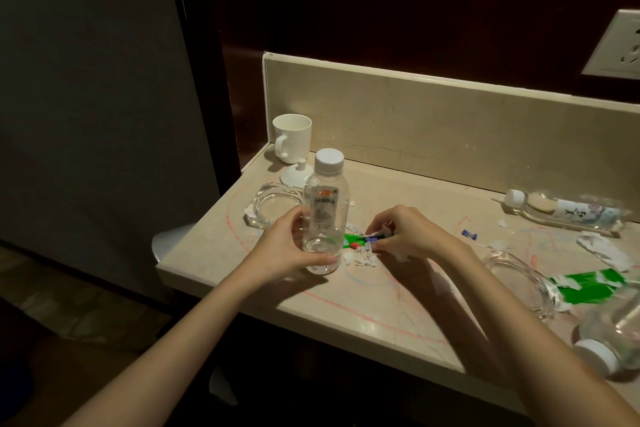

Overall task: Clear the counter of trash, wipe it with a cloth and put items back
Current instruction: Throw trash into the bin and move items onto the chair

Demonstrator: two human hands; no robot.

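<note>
Counter [346, 315] of beige stone, scribbled with red and blue marks, littered with trash. Left hand [294, 250] wraps its fingers around an upright clear bottle [325, 208] with a white cap, gripping the lower half; bottle base sits at or just above the surface, cannot tell which. Right hand [405, 236] has fingers curled down, pinching at a small pile of scraps [363, 246] just right of the bottle: green wrapper piece, white paper bits, something red and something blue. Glass ashtray [270, 208] sits behind the left hand, partly hidden by the bottle. White mug [292, 137] stands upright in the back left corner, white lid [298, 173] lying just in front of it. Second bottle [568, 210] lies on its side near the back wall at right, a thin stick along its front edge. Small blue piece [469, 235] lies between the right hand and that bottle. Torn white paper [602, 248] and a green wrapper [588, 288] sit at far right, wrapper touching another glass ashtray [516, 284]. Third bottle [609, 340] lies tipped at the front right edge, blurred. Wall socket [620, 45] above at right.
</note>
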